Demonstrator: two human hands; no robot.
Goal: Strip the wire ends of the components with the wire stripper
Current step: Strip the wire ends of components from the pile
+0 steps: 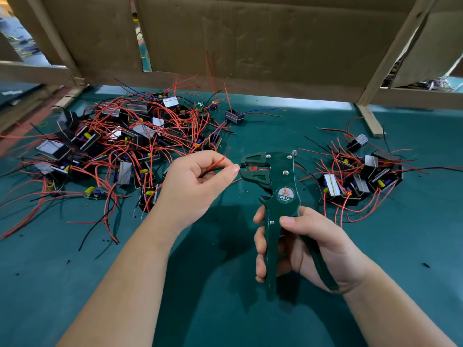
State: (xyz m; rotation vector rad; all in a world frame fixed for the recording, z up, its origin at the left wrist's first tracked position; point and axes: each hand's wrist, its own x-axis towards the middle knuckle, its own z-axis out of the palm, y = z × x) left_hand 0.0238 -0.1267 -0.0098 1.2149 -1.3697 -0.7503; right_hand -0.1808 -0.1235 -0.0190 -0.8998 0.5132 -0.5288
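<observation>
Right hand [298, 249] is gripping the stripper [273, 196] upright by its handles; left hand [195, 181] is pinching a red wire [216, 163], feeding its end into the stripper's head just beside the fingertips. Component piles [120, 146] are lying beyond both hands.

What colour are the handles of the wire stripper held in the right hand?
Dark green. The wire stripper shows clearly in the head view, the only one.

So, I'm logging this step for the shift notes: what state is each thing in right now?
left hand: pinches the red wire, fingertips at the stripper's mouth.
stripper: upright, handles spread, not squeezed.
right hand: grips the stripper's handles.
left pile: large tangled heap of components on the mat.
right pile: smaller heap.
mat: dotted with small dark scraps.
</observation>
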